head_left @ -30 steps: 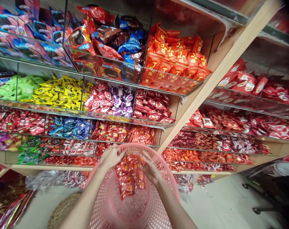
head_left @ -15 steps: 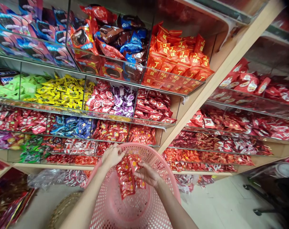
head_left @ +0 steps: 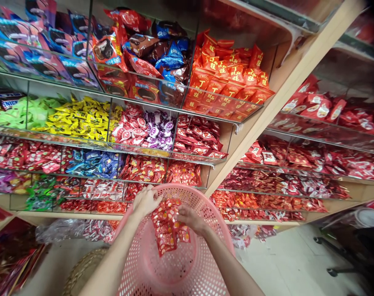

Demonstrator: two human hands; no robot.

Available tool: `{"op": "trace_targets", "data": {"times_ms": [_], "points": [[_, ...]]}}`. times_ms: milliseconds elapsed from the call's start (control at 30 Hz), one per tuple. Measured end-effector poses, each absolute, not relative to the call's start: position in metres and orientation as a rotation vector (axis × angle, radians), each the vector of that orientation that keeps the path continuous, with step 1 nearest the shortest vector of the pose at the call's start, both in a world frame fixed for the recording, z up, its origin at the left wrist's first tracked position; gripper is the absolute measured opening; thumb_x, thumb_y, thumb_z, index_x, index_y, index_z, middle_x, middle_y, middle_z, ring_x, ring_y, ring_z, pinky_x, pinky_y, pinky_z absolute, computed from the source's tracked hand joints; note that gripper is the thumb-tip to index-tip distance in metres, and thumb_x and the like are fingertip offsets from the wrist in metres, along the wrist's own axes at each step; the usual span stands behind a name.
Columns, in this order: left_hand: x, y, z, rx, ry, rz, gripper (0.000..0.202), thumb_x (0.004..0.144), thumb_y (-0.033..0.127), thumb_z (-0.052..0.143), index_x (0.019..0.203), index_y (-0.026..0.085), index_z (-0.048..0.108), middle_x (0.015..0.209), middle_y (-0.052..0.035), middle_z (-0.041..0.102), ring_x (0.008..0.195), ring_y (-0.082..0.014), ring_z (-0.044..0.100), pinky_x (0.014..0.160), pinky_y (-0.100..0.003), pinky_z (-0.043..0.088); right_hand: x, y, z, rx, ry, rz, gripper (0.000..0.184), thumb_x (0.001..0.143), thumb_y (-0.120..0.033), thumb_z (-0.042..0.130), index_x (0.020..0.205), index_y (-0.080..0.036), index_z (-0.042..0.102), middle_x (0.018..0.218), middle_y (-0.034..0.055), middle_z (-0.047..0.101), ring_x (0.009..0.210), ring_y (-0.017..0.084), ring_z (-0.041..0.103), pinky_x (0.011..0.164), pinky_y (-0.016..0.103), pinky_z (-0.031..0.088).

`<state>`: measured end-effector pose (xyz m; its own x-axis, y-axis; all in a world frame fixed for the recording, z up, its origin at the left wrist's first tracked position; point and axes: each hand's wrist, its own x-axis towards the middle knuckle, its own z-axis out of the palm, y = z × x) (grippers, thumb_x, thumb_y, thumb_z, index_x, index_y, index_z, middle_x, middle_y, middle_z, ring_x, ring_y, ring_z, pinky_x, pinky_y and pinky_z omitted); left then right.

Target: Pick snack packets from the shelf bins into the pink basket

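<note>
A pink perforated plastic basket (head_left: 216, 255) is below me, tilted so that I look down into it. At its far left rim is my left hand (head_left: 146, 200), closed, with the fingers curled over the edge. Inside, against the far wall and bottom, lies a cluster of small red candy packets (head_left: 166, 234) with orange dots. My right hand (head_left: 192, 218) reaches into the basket at the right side of these packets. Its fingertips are smeared by motion, and I cannot tell whether a packet is between them.
Shelf bins with glass fronts rise ahead, holding red snack packets (head_left: 230, 78), yellow candies (head_left: 85, 119) and blue candies (head_left: 96, 162). A wooden upright (head_left: 267, 123) divides two shelf units. On the floor are a clear plastic bag (head_left: 59, 230), a woven basket (head_left: 70, 274) and black chair legs (head_left: 338, 271).
My right hand, which pinched a red candy packet, has shifted slightly up and its fingers are now blurred over the cluster. My left hand stays at the rim.
</note>
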<state>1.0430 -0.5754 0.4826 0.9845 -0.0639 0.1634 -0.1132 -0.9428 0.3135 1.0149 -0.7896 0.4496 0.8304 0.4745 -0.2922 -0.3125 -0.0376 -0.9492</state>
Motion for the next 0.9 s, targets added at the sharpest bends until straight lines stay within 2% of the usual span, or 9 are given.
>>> {"op": "trace_targets", "data": {"times_ms": [67,133,200,300,367,533,667,900], "points": [[1.042,-0.576,0.484,2.811,-0.122,0.207,0.033,0.081,0.046,0.046,0.067,0.021,0.061,0.085,-0.0035,0.056,0.082,-0.0192,0.055,0.071,-0.031,0.039,1.018,-0.79,0.451,-1.584,-0.264,0.733,0.037,0.066,-0.05,0.067,0.081,-0.02,0.05,0.07,-0.0051,0.047,0.061,0.009,0.045,0.055,0.023,0.041],[1.041,-0.577,0.485,2.81,-0.116,0.207,0.032,0.081,0.045,0.046,0.068,0.021,0.062,0.086,-0.0038,0.056,0.083,-0.0194,0.055,0.072,-0.031,0.039,1.022,-0.788,0.453,-1.734,-0.417,0.744,0.028,0.071,-0.043,0.065,0.079,-0.019,0.053,0.071,-0.0048,0.046,0.064,0.009,0.043,0.059,0.023,0.04],[1.04,-0.578,0.486,2.81,-0.112,0.208,0.032,0.081,0.045,0.046,0.067,0.021,0.061,0.086,-0.004,0.056,0.082,-0.0195,0.055,0.072,-0.031,0.04,1.028,-0.784,0.454,-1.875,-0.519,0.691,0.022,0.068,-0.031,0.068,0.083,-0.019,0.056,0.076,-0.0042,0.049,0.069,0.01,0.044,0.065,0.024,0.039],[1.04,-0.578,0.485,2.819,-0.11,0.213,0.032,0.081,0.045,0.045,0.068,0.021,0.061,0.088,-0.0044,0.057,0.082,-0.0198,0.055,0.071,-0.031,0.04,1.037,-0.776,0.451,-1.986,-0.567,0.672,0.035,0.059,-0.02,0.072,0.092,-0.019,0.059,0.085,-0.002,0.054,0.078,0.012,0.048,0.072,0.026,0.04],[1.041,-0.577,0.484,2.822,-0.114,0.213,0.031,0.081,0.045,0.045,0.068,0.021,0.061,0.09,-0.0042,0.057,0.083,-0.0196,0.055,0.072,-0.031,0.04,1.041,-0.771,0.447,-2.004,-0.608,0.693,0.033,0.059,-0.02,0.073,0.09,-0.018,0.062,0.083,-0.0012,0.057,0.077,0.013,0.05,0.072,0.027,0.041],[1.041,-0.577,0.484,2.821,-0.095,0.202,0.031,0.081,0.045,0.046,0.069,0.021,0.062,0.089,-0.004,0.057,0.085,-0.019,0.054,0.075,-0.031,0.039,1.04,-0.764,0.432,-1.772,-0.458,0.811,0.021,0.065,-0.028,0.067,0.083,-0.017,0.066,0.062,-0.0034,0.054,0.055,0.01,0.05,0.058,0.027,0.044],[1.04,-0.577,0.485,2.827,-0.098,0.199,0.033,0.081,0.047,0.045,0.071,0.021,0.062,0.09,-0.0044,0.057,0.085,-0.0194,0.053,0.074,-0.031,0.04,1.034,-0.765,0.422,-1.662,-0.331,0.691,0.023,0.061,-0.035,0.071,0.073,-0.017,0.063,0.059,-0.0042,0.054,0.052,0.009,0.05,0.054,0.025,0.045],[1.04,-0.578,0.485,2.825,-0.116,0.184,0.036,0.082,0.048,0.043,0.068,0.02,0.063,0.088,-0.0046,0.056,0.084,-0.0201,0.054,0.072,-0.032,0.04,1.031,-0.773,0.413,-1.759,-0.287,0.556,0.015,0.063,-0.031,0.065,0.071,-0.02,0.058,0.056,-0.0047,0.053,0.048,0.01,0.047,0.048,0.024,0.041]]}}
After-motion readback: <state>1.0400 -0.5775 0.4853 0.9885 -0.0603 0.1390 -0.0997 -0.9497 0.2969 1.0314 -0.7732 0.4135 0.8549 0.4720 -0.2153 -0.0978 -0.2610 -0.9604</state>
